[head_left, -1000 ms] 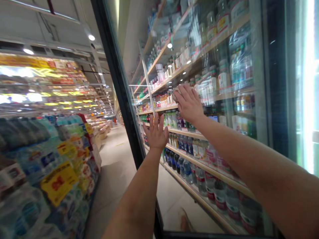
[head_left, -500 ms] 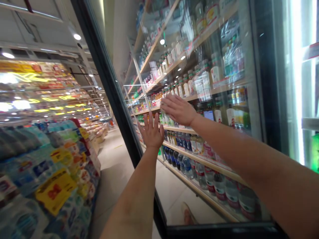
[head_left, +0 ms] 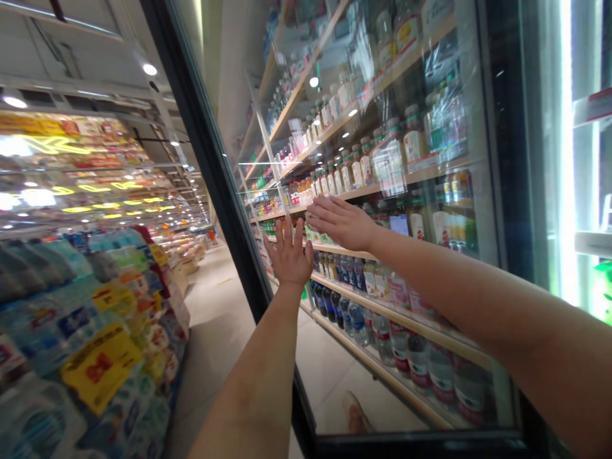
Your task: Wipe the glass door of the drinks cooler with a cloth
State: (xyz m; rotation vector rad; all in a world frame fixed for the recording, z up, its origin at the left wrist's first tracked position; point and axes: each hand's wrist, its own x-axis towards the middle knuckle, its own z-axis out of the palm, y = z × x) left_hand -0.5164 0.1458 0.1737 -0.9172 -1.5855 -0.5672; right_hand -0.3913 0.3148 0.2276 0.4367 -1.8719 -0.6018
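A tall glass cooler door (head_left: 430,191) with a black frame (head_left: 210,185) stands in front of me. It shows shelves of bottles (head_left: 382,331). My left hand (head_left: 289,255) is open, palm flat on the glass near the frame, fingers pointing up. My right hand (head_left: 342,223) lies flat on the glass just above and right of it, fingers pointing left. It presses a pale cloth against the glass, and only an edge of the cloth peeks out under the fingers.
Stacked packs of bottled water (head_left: 71,331) with yellow price tags (head_left: 98,366) fill the left side. A tiled aisle (head_left: 215,319) runs away between them and the door. A bright cooler interior (head_left: 583,191) lies at the right edge.
My right hand has slid down and to the left across the glass, ending just above my left hand. The left hand has stayed flat in about the same spot.
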